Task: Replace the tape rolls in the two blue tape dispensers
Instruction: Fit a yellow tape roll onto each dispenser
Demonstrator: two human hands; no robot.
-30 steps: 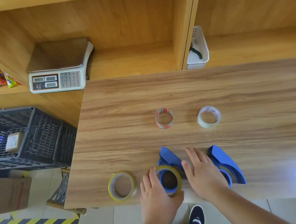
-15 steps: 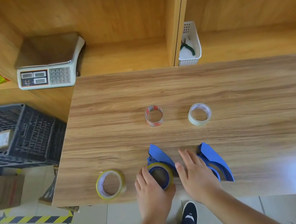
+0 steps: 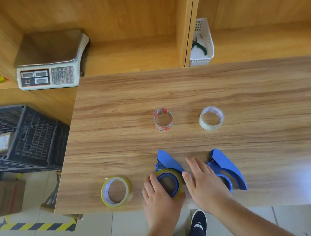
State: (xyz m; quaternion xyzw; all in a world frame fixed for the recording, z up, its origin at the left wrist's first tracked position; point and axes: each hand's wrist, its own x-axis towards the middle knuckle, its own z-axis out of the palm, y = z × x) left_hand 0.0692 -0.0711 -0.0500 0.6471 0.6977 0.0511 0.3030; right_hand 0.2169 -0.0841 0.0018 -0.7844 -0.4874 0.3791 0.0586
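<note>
Blue tape dispensers (image 3: 167, 163) and (image 3: 227, 167): two at the near edge of the wooden table (image 3: 227, 91), both hands on them.

The left dispenser carries a yellow-edged tape roll (image 3: 170, 182) on its hub; the left hand (image 3: 159, 200) curls round that roll, thumb at its near rim and fingers at its left side, much as half a second ago. The right hand (image 3: 205, 183) lies flat and spread between the two dispensers, touching the right one, and grips nothing, as before. A loose yellow tape roll (image 3: 116, 191) lies flat just left of the left hand, unmoved. Farther back, a red-printed clear roll (image 3: 163, 119) and a whitish roll (image 3: 211, 118) keep their places, well apart. Beyond the table, a scale (image 3: 49, 63) sits on the shelf and a white basket (image 3: 202, 44) stands by the divider; a dark crate (image 3: 12, 139) is at left.
</note>
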